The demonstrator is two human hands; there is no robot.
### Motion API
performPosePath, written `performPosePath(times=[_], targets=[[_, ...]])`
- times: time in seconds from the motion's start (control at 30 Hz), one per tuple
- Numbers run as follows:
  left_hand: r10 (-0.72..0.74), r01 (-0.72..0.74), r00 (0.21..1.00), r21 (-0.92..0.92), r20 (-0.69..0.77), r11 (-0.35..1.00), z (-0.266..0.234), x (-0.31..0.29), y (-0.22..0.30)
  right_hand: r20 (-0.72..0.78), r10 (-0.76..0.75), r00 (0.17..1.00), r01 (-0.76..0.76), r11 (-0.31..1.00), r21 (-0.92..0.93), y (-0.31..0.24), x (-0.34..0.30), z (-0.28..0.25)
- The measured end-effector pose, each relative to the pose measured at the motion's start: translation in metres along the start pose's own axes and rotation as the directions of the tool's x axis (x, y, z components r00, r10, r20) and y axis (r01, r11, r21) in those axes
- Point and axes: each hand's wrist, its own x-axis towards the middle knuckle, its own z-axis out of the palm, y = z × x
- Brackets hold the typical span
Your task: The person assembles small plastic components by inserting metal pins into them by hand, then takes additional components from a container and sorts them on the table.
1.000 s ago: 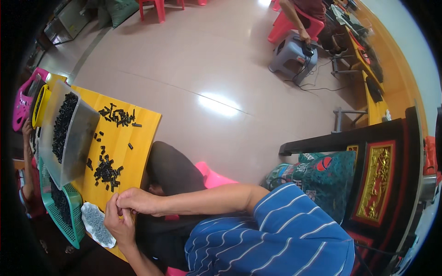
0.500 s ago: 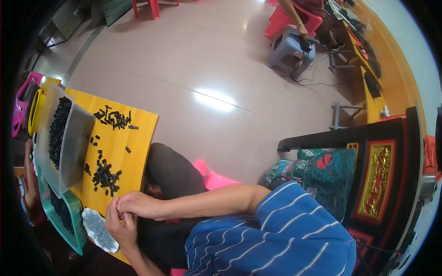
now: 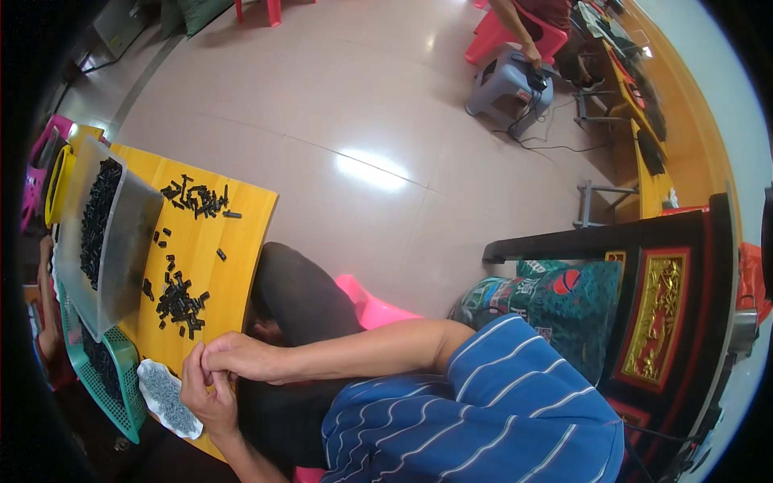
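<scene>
Fingers of the left hand and right hand are curled in and meet at the edge of the yellow wooden desk, drawn nearly closed at the tips; whether a small part is pinched between them I cannot tell, since the knuckles cover the spot. Very little has changed over the last second: both hands keep the same joined pose, while the desk and what lies on it sit slightly further left in view, probably from a small head movement. That suggests one fine handling action going on, with no fresh piece being fetched.

Counting, the desk carries two heaps, an upper heap of black cylindrical parts and a lower heap of black cylindrical parts, each too tangled to number. One lone black piece lies apart, nearer the right edge. More black parts crowd one clear plastic bin, and one green mesh basket stands below it, with dark contents too unclear to count. One white tray of uncountable little grey pieces is just beside the left hand. Across the floor, one co-worker's hand reaches to one grey-blue stool
</scene>
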Motion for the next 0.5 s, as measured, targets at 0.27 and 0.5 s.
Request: performPosePath(times=[0.27, 0.5], targets=[[0.016, -0.016, 1.000, 0.010, -0.003, 1.000, 0.003, 0.002, 0.006, -0.041, -0.068, 0.997, 0.068, 0.998, -0.011, -0.002, 0.000, 0.002], [-0.043, 0.043, 0.999, -0.015, 0.032, 0.999, 0.002, 0.009, 0.004, -0.017, -0.066, 0.998, 0.066, 0.997, 0.026, -0.005, 0.002, -0.002]])
